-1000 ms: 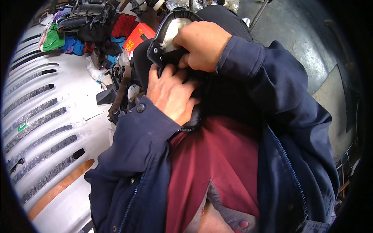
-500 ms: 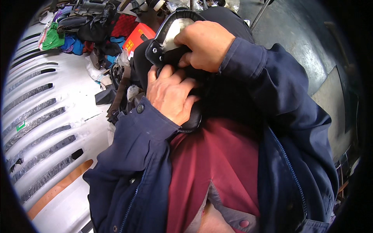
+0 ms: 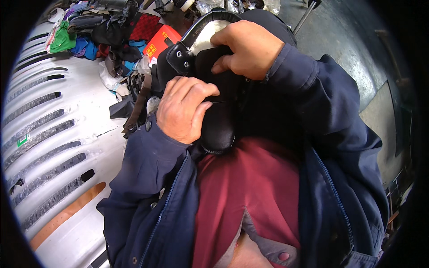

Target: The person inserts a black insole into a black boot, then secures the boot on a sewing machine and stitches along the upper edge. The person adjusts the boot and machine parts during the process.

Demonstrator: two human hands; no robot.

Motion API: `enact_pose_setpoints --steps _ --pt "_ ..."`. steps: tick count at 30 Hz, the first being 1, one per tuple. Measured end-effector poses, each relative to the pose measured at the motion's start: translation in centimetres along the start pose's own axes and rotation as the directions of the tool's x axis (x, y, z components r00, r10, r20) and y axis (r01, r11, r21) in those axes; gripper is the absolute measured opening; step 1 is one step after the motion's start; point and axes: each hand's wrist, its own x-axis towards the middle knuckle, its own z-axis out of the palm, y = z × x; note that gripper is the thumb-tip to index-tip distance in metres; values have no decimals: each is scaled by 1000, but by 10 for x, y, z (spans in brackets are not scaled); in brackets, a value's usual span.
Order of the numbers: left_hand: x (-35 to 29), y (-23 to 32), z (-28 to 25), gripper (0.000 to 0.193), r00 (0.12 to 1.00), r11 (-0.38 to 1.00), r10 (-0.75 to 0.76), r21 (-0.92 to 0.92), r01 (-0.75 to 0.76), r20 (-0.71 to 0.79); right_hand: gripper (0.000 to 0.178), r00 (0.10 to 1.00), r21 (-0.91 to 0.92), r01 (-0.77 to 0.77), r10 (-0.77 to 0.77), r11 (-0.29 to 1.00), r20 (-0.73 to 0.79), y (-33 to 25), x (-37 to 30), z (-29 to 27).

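Note:
A black shoe (image 3: pixel 219 129) with pale fleece lining lies on my dark-clothed lap, its rounded toe toward me. Two metal eyelets show on its left flap (image 3: pixel 174 60), which is folded outward. My right hand (image 3: pixel 250 49) is closed on the black tongue (image 3: pixel 208 62), index finger by the fleece and thumb lower down. Over the left side of the shoe is my left hand (image 3: pixel 185 107), loosely bent, with its thumb and index finger apart. Its other fingertips are partly hidden.
On the white surface at left lie several dark, plastic-wrapped strips (image 3: pixel 44 149) and a brown strip (image 3: pixel 69 214). An orange-red box (image 3: pixel 161 41), a green cloth (image 3: pixel 61 39) and mixed scraps are heaped beyond. A metal rod (image 3: pixel 304 18) stands at the far right.
My left hand has drawn back to the left and loosened, uncovering more of the shoe's front. My right hand has shifted slightly right, and the tongue and eyelets show more plainly.

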Motion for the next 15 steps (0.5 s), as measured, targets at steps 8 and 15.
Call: enact_pose_setpoints --steps 8,15 --pt "-9 -19 -17 18 945 877 -325 -387 286 -37 44 993 30 -59 56 998 104 -2 11 -9" --pt "-4 -26 -20 32 961 922 -272 -272 277 58 41 992 46 -37 31 998 119 1 13 -11"
